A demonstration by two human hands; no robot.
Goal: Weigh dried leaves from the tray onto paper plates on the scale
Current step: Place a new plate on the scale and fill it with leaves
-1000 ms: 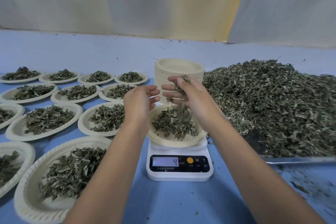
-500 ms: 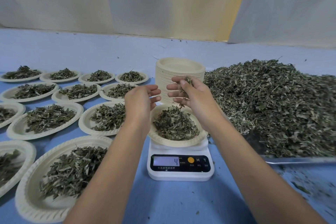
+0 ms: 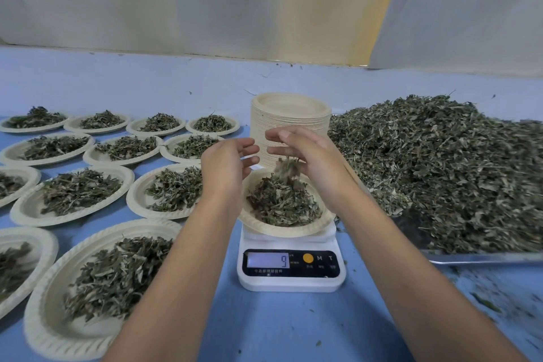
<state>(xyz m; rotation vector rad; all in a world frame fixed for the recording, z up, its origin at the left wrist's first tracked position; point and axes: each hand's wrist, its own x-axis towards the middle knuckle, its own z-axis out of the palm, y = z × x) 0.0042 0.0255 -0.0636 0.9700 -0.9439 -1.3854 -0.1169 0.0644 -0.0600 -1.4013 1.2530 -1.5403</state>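
**Weighing station: containers and contents**

A paper plate (image 3: 323, 225) sat on the white scale (image 3: 291, 282) and held a mound of dried leaves (image 3: 282, 203), grey-green, crumpled and stemmy. The display read 9. A metal tray (image 3: 484, 257) at right carried the bulk pile. A stack of empty plates (image 3: 289, 106) stood behind the scale. Filled plates (image 3: 73, 194) lay on the blue desk (image 3: 279, 326) at left. The left hand (image 3: 226, 167) had its fingers apart, holding nothing. The right hand (image 3: 308, 153) had its fingers loosely spread, with blurred leaves beneath, seemingly unheld.
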